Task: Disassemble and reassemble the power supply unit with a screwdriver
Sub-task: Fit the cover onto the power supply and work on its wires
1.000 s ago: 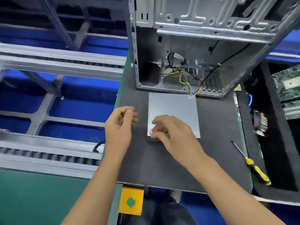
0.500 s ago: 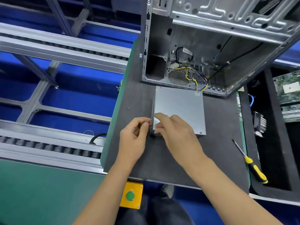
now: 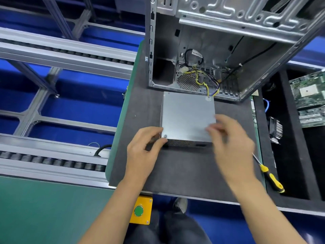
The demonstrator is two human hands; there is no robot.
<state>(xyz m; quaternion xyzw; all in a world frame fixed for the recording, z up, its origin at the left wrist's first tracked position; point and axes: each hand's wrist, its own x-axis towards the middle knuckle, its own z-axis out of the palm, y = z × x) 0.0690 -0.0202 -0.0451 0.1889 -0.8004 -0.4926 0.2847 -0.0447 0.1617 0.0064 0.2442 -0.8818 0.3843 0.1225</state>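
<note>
**Both hands at the power supply's near end**

Nearest, the left hand (image 3: 146,148) curls its fingers against the near-left corner of the power supply unit (image 3: 188,117) — right by a corner screw (image 3: 165,136). The right hand (image 3: 230,138) is blurred above the near-right corner; its grip cannot be told. The unit lies flat on the dark counter (image 3: 175,169), screwdriver (image 3: 269,175) well apart at right. Beyond stands the open computer case (image 3: 228,41), yellow wires (image 3: 202,80) inside.

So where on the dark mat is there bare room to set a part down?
Bare mat lies left of the power supply, and along the near edge between the forearms. Crowded: the case behind, right hand and screwdriver at right.
</note>
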